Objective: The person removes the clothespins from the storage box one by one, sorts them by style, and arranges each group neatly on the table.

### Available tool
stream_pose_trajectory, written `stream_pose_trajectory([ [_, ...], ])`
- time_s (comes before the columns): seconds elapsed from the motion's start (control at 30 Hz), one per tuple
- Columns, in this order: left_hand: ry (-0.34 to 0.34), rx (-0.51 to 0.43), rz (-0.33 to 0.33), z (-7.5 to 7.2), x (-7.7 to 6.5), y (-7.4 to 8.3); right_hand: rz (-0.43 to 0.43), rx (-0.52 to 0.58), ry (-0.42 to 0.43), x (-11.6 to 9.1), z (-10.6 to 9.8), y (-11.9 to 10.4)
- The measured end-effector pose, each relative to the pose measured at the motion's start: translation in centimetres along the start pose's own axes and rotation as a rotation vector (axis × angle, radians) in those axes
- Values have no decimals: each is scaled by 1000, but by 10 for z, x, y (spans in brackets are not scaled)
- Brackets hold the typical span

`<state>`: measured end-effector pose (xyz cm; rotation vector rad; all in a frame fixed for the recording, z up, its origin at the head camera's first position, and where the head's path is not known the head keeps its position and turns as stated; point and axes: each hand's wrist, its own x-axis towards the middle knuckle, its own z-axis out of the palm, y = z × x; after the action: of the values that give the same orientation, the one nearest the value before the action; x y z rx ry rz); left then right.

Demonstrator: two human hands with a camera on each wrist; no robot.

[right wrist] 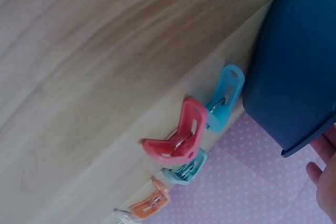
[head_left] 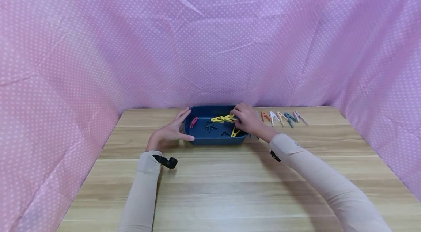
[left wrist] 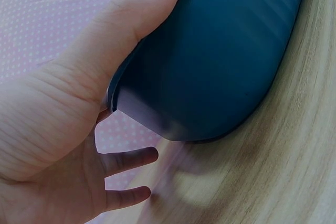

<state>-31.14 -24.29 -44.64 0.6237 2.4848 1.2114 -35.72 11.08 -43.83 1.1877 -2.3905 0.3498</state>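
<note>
— Where is the basin, and what is inside?

— The dark blue basin [head_left: 215, 140] stands on the wooden table [head_left: 230, 188], near the far edge, in the middle. Inside it lie some yellow clothespins [head_left: 224, 118], one more yellow clothespin [head_left: 235, 133] near the front wall, and a red clothespin [head_left: 193, 122] at the left side.

— And the hands?

— The left hand [head_left: 171, 131] holds the basin at its left end: the thumb [left wrist: 126, 30] lies along the rim and the other fingers are spread, rather straight, around the outer wall (the left wrist view shows this well). The right hand [head_left: 248, 120] is over the right part of the basin, its fingers curled at the yellow clothespins; it seems to pinch them, but I cannot tell it for sure.

— What is around the basin?

— To the right, a row of clothespins [head_left: 284, 118] lies on the table, in orange, white and blue colours. In the right wrist view, a pink clothespin [right wrist: 178, 137] and a light blue clothespin [right wrist: 226, 98] are just beside the basin wall. Pink dotted cloth [head_left: 210, 34] surrounds the table.
</note>
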Motion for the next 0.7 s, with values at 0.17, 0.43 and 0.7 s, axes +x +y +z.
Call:
stream_pose_trajectory([
  [0.17,0,-8,-19,0,0,1,-14,-39,61,-2,-1,2],
  [0.43,-4,0,-3,0,0,1,-15,-21,137,-6,-11,5],
  [0.7,2,8,8,1,1,-1,24,2,175,-17,-27,8],
])
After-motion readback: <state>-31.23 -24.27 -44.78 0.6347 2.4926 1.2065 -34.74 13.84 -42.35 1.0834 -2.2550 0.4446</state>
